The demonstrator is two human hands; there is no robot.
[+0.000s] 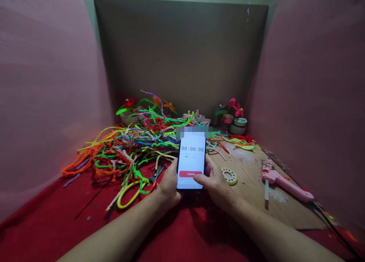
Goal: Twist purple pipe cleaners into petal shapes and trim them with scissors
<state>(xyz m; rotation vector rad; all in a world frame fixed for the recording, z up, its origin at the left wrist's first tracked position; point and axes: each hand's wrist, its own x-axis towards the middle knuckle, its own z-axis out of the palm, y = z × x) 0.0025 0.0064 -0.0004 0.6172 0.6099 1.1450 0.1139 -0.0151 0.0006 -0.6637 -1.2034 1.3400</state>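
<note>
A smartphone [191, 161] is held upright in front of me, its lit screen reading 00:00:00 above a red button. My left hand [169, 182] grips its left edge, fingers hidden behind it. On the other side my right hand [218, 182] wraps the right edge, with its thumb over the screen near the red button. Scissors [155, 176] with dark blades lie just left of my left hand, partly under the pipe cleaners [154, 136]. To the right of my right hand rests a round cream and yellow ring with holes [229, 176].
A pink glue gun [288, 184] with a black cord lies on a cardboard sheet [253, 201] at right. Pipe-cleaner flowers [236, 107] and a lidded jar [238, 126] stand at the back. Red cloth [182, 231] covers the table; pink walls [48, 83] flank both sides.
</note>
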